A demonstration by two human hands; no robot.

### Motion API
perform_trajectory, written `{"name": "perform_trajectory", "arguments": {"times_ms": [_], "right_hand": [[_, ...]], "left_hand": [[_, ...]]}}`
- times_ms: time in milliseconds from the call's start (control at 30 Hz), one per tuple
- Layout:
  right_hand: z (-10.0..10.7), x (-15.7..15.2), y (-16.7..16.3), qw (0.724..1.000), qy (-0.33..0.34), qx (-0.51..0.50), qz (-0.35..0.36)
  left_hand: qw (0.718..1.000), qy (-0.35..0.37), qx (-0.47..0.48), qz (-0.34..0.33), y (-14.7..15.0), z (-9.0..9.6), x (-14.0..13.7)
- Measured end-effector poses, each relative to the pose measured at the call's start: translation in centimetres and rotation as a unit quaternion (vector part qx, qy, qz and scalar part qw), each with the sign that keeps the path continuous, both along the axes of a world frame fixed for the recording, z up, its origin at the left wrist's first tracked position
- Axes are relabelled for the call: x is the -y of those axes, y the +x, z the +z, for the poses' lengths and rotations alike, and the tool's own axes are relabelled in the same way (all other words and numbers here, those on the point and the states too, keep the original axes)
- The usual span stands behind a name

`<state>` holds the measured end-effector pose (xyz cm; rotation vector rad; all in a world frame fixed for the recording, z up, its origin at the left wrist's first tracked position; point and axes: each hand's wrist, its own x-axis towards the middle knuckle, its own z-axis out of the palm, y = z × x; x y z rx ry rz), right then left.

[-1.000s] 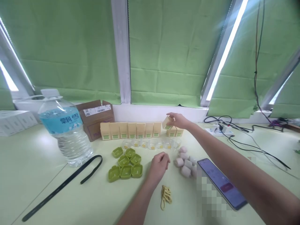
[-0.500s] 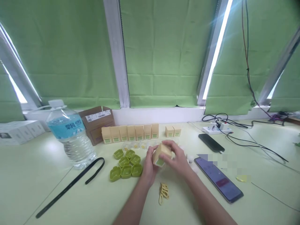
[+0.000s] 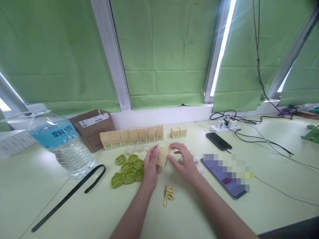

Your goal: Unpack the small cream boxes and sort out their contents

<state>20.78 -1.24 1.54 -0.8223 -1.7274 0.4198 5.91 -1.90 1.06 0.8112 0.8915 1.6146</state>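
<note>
My left hand (image 3: 151,168) is closed around a small kraft-paper box (image 3: 163,156), gripping it from the left. Its thumb lies on the box's face. At the box's right edge is my right hand (image 3: 184,163), fingers apart and curved, the thumb tip close to the cardboard; whether it touches I cannot tell. Several green cups with wavy rims (image 3: 129,177) are grouped left of my hands. Behind them stands a row of open kraft boxes (image 3: 134,136) with green labels. Two closed boxes (image 3: 178,132) sit farther right. A yellow cord bundle (image 3: 168,195) lies in front of my wrists.
A large water bottle (image 3: 63,142), a brown carton (image 3: 96,127) and a black strap (image 3: 72,196) occupy the left. Clear little containers (image 3: 139,148) and white round pieces (image 3: 196,158) lie near my hands. On the right are two phones (image 3: 225,179), a power strip (image 3: 225,126) and cables.
The box has turned, so a plain face shows instead of the green label. My right hand's fingers have drawn off its top and spread. The whole view has shifted slightly.
</note>
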Motion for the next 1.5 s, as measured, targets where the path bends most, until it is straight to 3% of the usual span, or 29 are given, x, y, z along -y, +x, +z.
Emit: {"name": "perform_trajectory", "arguments": {"times_ms": [267,400,667,833,1067,1300,1500], "right_hand": [[-0.8,0.3,-0.3,0.992,-0.092,0.073,0.045],[-0.9,0.3,-0.3,0.989,-0.083,0.112,0.049],[-0.4,0.0,0.0,0.993,-0.06,0.098,0.018],[-0.2,0.2,-0.1,0.997,-0.025,0.066,0.024],[-0.4,0.1,0.0,0.997,-0.073,0.027,0.001],[-0.3,0.0,0.1,0.995,-0.096,0.012,-0.001],[-0.2,-0.3,0.7,0.994,-0.099,-0.041,-0.018]], "left_hand": [[0.996,0.021,-0.085,0.021,0.2,-0.7,-0.1],[0.995,0.019,-0.095,0.012,0.2,-0.7,0.0],[0.994,0.034,-0.097,-0.033,0.2,-0.2,0.3],[0.997,0.033,-0.038,-0.058,0.0,0.1,0.3],[0.998,0.037,-0.006,-0.054,0.0,-0.1,0.2],[0.992,0.055,-0.056,-0.096,0.2,-0.2,0.7],[0.973,0.084,-0.191,-0.097,0.7,-0.3,1.1]]}}
